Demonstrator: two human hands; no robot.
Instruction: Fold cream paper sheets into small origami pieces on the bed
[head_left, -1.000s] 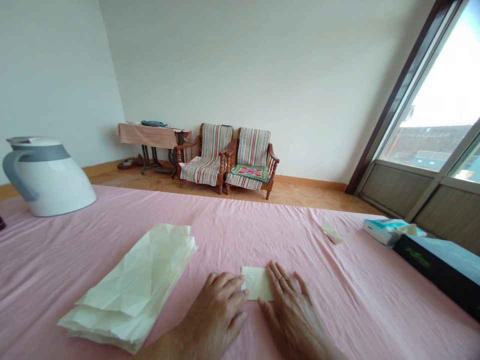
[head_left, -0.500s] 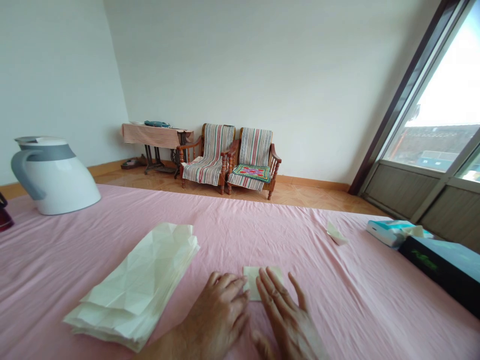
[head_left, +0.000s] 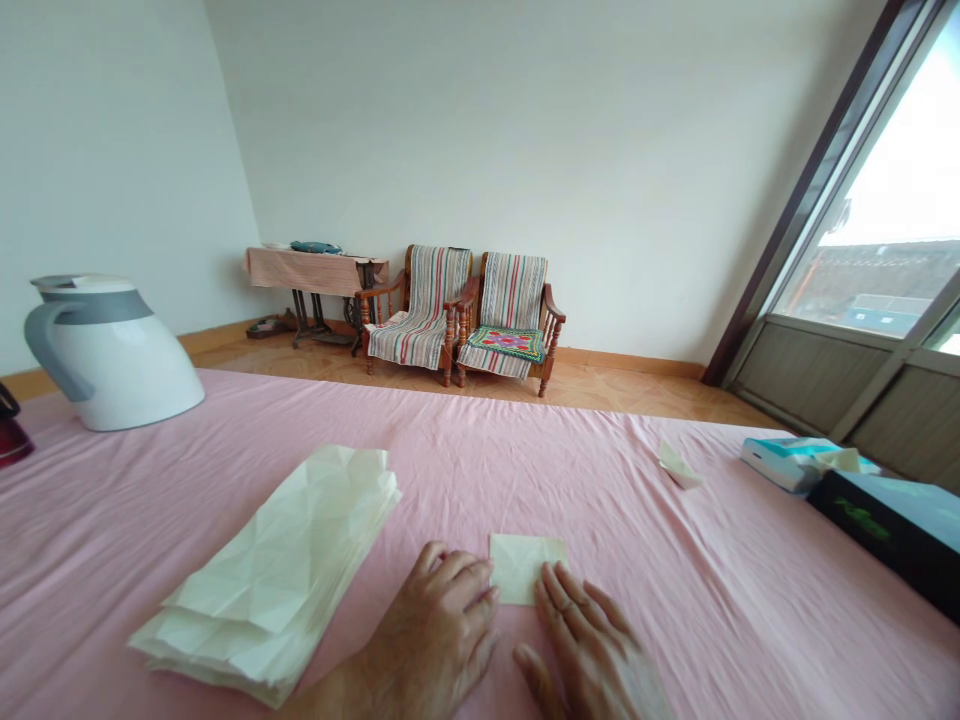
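Note:
A small folded square of cream paper (head_left: 523, 562) lies on the pink cloth (head_left: 675, 600) near the front edge. My left hand (head_left: 439, 625) rests flat with its fingertips on the paper's left edge. My right hand (head_left: 592, 650) lies flat beside it, fingers stretched out and touching the paper's lower right edge. Both hands hold nothing. A stack of creased cream paper sheets (head_left: 274, 565) lies to the left of my left hand.
A white kettle (head_left: 109, 350) stands at the back left, a dark red object (head_left: 11, 435) at the left edge. A small folded paper piece (head_left: 679, 467), a teal-and-white box (head_left: 787, 462) and a black tissue box (head_left: 892, 535) lie at right. Two striped chairs (head_left: 465, 315) stand beyond.
My right hand slid back toward me off the small paper, uncovering more of it. My left hand stayed almost still.

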